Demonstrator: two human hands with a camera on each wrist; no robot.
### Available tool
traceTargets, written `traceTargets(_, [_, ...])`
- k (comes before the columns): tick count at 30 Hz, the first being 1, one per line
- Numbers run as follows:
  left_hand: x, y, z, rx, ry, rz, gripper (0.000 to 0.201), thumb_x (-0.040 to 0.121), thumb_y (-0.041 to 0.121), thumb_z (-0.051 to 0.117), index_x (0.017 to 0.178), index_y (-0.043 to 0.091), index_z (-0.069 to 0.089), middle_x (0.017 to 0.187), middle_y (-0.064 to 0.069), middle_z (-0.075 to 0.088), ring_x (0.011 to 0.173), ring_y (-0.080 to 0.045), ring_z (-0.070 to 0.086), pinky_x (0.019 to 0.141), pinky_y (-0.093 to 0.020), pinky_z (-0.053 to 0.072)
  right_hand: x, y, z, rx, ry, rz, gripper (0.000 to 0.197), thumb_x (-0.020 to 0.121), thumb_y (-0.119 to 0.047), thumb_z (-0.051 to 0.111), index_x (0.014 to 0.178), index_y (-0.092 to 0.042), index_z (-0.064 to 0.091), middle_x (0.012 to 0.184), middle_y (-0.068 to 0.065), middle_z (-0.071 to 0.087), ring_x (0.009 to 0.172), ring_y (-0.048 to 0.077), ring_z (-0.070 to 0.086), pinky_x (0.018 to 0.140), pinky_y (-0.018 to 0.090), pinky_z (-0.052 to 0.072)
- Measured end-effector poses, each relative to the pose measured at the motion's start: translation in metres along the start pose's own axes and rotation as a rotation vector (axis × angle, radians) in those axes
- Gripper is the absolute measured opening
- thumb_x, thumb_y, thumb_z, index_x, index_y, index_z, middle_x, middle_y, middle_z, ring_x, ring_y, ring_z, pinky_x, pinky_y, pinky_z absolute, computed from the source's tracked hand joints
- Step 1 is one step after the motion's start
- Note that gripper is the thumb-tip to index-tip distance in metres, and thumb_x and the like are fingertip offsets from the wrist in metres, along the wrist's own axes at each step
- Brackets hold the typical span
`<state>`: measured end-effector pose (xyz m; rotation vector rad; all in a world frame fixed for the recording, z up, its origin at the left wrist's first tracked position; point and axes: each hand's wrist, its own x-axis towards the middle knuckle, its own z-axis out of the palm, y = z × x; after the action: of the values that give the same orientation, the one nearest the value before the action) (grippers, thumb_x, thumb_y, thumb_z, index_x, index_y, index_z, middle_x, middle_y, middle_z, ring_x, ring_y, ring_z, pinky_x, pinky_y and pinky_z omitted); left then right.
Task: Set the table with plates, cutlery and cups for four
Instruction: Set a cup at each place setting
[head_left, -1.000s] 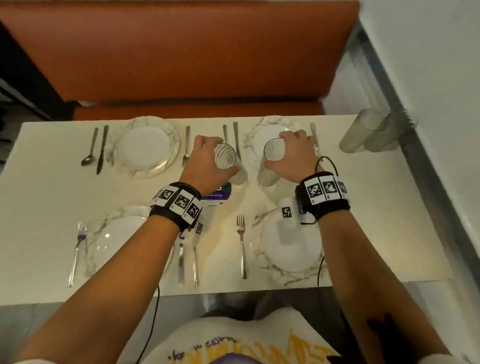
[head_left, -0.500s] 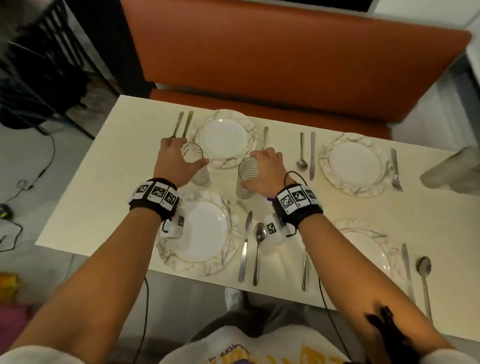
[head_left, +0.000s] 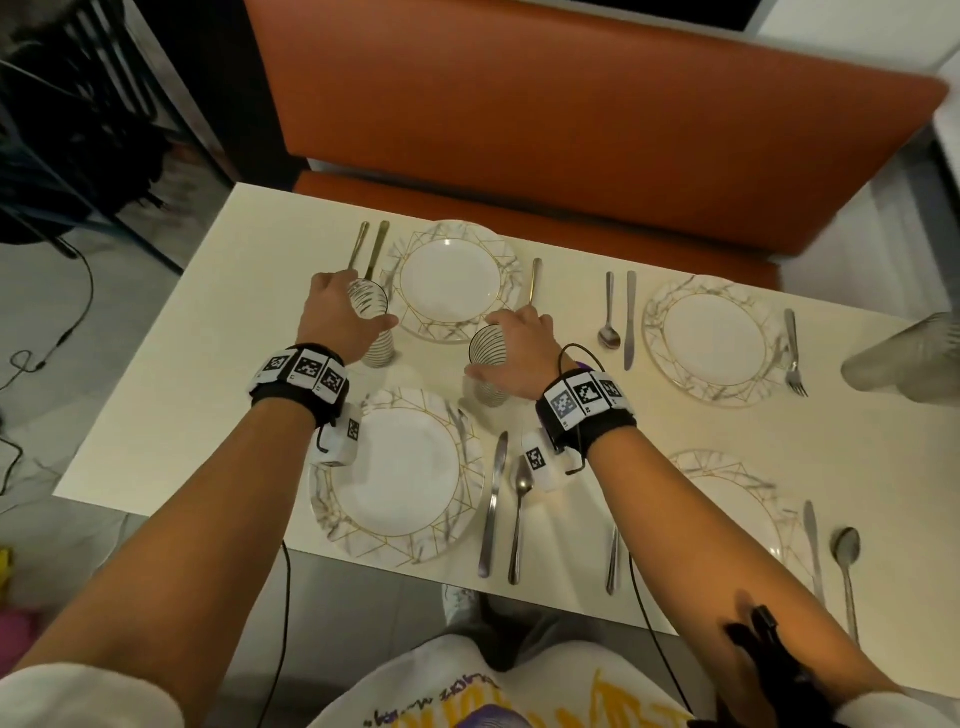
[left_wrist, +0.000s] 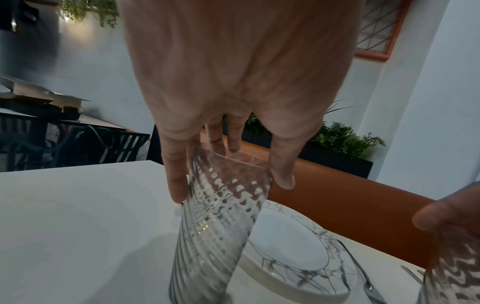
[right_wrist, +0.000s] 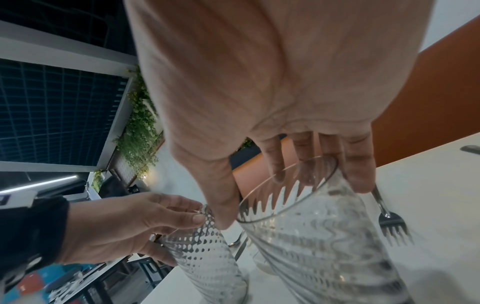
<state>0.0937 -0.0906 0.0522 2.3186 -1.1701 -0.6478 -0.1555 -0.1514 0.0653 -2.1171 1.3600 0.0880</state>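
Head: hands grip, seemingly, glasses

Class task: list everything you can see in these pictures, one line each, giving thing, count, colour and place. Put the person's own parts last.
table: one, cream, in front of the bench.
plates: four, white with marbled, gold-lined rims, two far, two near.
cutlery: silver knives, forks and spoons beside the plates; some hidden by the arms.
ribbed glasses: two, clear, held between the far-left and near-left plates.
more glasses: clear, blurred, at the table's right edge; count unclear.
bench: one, orange, behind the table.
left hand: grips one ribbed glass.
right hand: grips the other.
wristbands: two, black with white tags.
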Motion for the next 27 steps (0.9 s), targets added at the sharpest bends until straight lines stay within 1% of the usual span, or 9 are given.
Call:
traceTargets(3, [0.001, 0.003, -0.002, 0.005, -0.009, -0.007, 0.083, 0.083, 0.033, 0.085, 0.151, 0.011, 0.044, 0.152, -0.013, 0.038, 0.134, -0.033, 0.049, 0.113, -0.043, 0.041, -0.002, 0.001, 0.000, 0.038, -0.016, 0.003, 0.080, 0.076, -0.051, 0.078, 0.142, -0.023, 0.043, 0.138, 0.009, 0.044, 0.132, 0.031, 0.035, 0.105, 0.045, 0.042])
traceTargets(7, [0.001, 0.003, 0.000, -0.003, -0.012, -0.007, 0.081, 0.084, 0.029, 0.084, 0.151, 0.012, 0.043, 0.151, -0.014, 0.039, 0.134, -0.036, 0.048, 0.112, -0.044, 0.041, -0.006, 0.004, 0.002, 0.028, -0.049, -0.008, 0.078, 0.076, -0.051, 0.078, 0.141, -0.022, 0.045, 0.140, 0.009, 0.043, 0.136, 0.032, 0.033, 0.109, 0.047, 0.039])
traceTargets(11, [0.001, 0.004, -0.001, -0.008, -0.013, -0.010, 0.080, 0.083, 0.026, 0.084, 0.151, 0.011, 0.044, 0.151, -0.014, 0.040, 0.134, -0.035, 0.049, 0.112, -0.044, 0.041, -0.007, 0.007, 0.005, 0.029, -0.044, -0.013, 0.079, 0.076, -0.052, 0.079, 0.141, -0.023, 0.045, 0.141, 0.008, 0.044, 0.137, 0.034, 0.033, 0.110, 0.049, 0.039])
traceTargets(15, [0.001, 0.003, 0.000, 0.015, -0.020, -0.005, 0.081, 0.083, 0.027, 0.083, 0.151, 0.014, 0.042, 0.150, -0.016, 0.040, 0.132, -0.041, 0.049, 0.111, -0.050, 0.043, -0.008, 0.009, 0.007, 0.065, -0.028, -0.006, 0.082, 0.073, -0.055, 0.079, 0.140, -0.024, 0.045, 0.141, 0.007, 0.045, 0.136, 0.032, 0.033, 0.108, 0.049, 0.040])
traceTargets(17, [0.001, 0.005, 0.000, 0.056, -0.034, -0.011, 0.086, 0.082, 0.033, 0.083, 0.154, 0.019, 0.038, 0.152, -0.016, 0.039, 0.135, -0.043, 0.046, 0.111, -0.057, 0.043, -0.010, 0.012, 0.006, 0.105, -0.004, 0.011, 0.083, 0.072, -0.059, 0.078, 0.141, -0.025, 0.044, 0.141, 0.006, 0.045, 0.133, 0.030, 0.036, 0.106, 0.048, 0.042])
traceTargets(19, [0.000, 0.008, -0.003, 0.130, -0.035, -0.012, 0.091, 0.080, 0.043, 0.083, 0.155, 0.023, 0.035, 0.155, -0.015, 0.038, 0.138, -0.044, 0.042, 0.111, -0.062, 0.040, -0.013, 0.017, 0.002, 0.135, 0.021, 0.019, 0.082, 0.074, -0.061, 0.075, 0.141, -0.025, 0.044, 0.139, 0.006, 0.047, 0.131, 0.028, 0.037, 0.105, 0.047, 0.043])
traceTargets(22, [-0.001, 0.017, -0.007, 0.236, -0.001, 0.038, 0.091, 0.081, 0.056, 0.078, 0.154, 0.023, 0.036, 0.157, -0.015, 0.039, 0.140, -0.044, 0.039, 0.111, -0.065, 0.035, -0.022, 0.028, -0.009, 0.179, 0.065, 0.007, 0.075, 0.079, -0.059, 0.073, 0.140, -0.025, 0.046, 0.135, 0.004, 0.051, 0.129, 0.026, 0.040, 0.103, 0.042, 0.042])
traceTargets(24, [-0.004, 0.029, -0.007, 0.270, 0.035, 0.098, 0.085, 0.083, 0.055, 0.075, 0.153, 0.021, 0.039, 0.155, -0.017, 0.040, 0.140, -0.044, 0.039, 0.111, -0.064, 0.035, -0.031, 0.039, -0.019, 0.208, 0.132, -0.009, 0.069, 0.081, -0.057, 0.071, 0.138, -0.025, 0.050, 0.130, 0.002, 0.055, 0.125, 0.024, 0.043, 0.100, 0.037, 0.041])
traceTargets(27, [-0.011, 0.060, 0.002, 0.246, 0.069, 0.196, 0.073, 0.087, 0.041, 0.074, 0.149, 0.015, 0.045, 0.151, -0.020, 0.045, 0.136, -0.045, 0.041, 0.110, -0.060, 0.036, -0.048, 0.059, -0.037, 0.227, 0.234, -0.010, 0.056, 0.086, -0.053, 0.070, 0.131, -0.024, 0.056, 0.123, 0.001, 0.059, 0.117, 0.021, 0.051, 0.099, 0.036, 0.042])
